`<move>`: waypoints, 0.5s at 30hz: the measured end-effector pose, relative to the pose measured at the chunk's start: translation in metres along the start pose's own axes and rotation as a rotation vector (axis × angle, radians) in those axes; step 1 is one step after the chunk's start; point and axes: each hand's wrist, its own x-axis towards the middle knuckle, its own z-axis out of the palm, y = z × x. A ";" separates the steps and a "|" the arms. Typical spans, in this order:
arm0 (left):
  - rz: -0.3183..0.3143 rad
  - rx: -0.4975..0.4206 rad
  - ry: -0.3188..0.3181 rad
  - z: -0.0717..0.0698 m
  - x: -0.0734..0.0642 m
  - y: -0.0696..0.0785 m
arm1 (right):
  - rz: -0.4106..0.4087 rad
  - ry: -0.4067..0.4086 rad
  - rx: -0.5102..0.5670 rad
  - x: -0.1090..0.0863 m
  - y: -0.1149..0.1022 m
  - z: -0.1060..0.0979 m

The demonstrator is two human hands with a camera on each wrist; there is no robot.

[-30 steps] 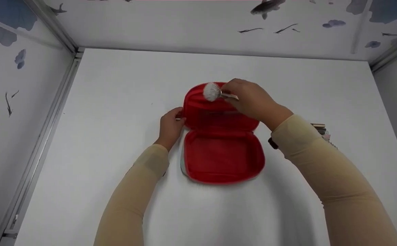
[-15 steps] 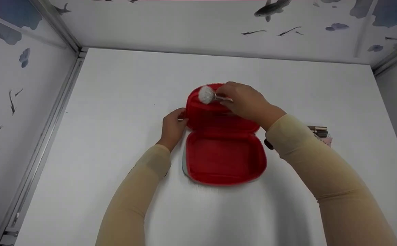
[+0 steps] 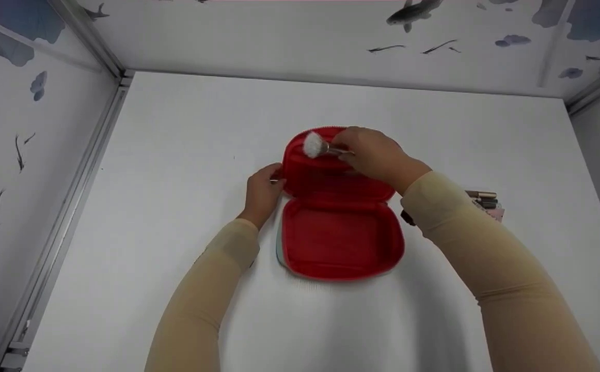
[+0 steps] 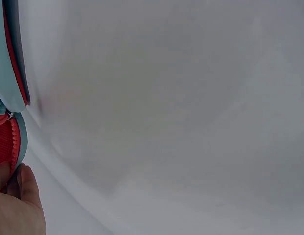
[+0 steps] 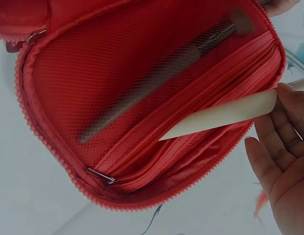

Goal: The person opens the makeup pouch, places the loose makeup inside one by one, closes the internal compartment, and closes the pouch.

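An open zip case with red lining lies on the table, its lid raised at the far side. My left hand grips the lid's left edge, fingers at the zipper in the left wrist view. Between thumb and fingers, my right hand pinches a makeup brush with fluffy white bristles pointing left. In the right wrist view, the brush's pale handle runs to the unzipped opening of the lid's mesh pocket, its far tip hidden there. A second brush lies behind the mesh.
Several slim cosmetic items lie on the table to the right, partly hidden behind the right sleeve. White panels with fish and plant prints border the white table at the back and sides.
The right hand and brush have shifted slightly left and nearer over the lid. The left hand keeps its grip on the lid's edge. The head view has moved a little.
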 end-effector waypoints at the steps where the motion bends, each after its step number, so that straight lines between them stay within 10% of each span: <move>1: 0.001 0.001 0.001 0.000 0.000 0.000 | 0.001 -0.002 -0.004 0.000 0.001 0.000; 15: -0.005 0.007 0.002 0.000 -0.002 0.001 | 0.015 -0.030 -0.016 0.006 0.012 0.005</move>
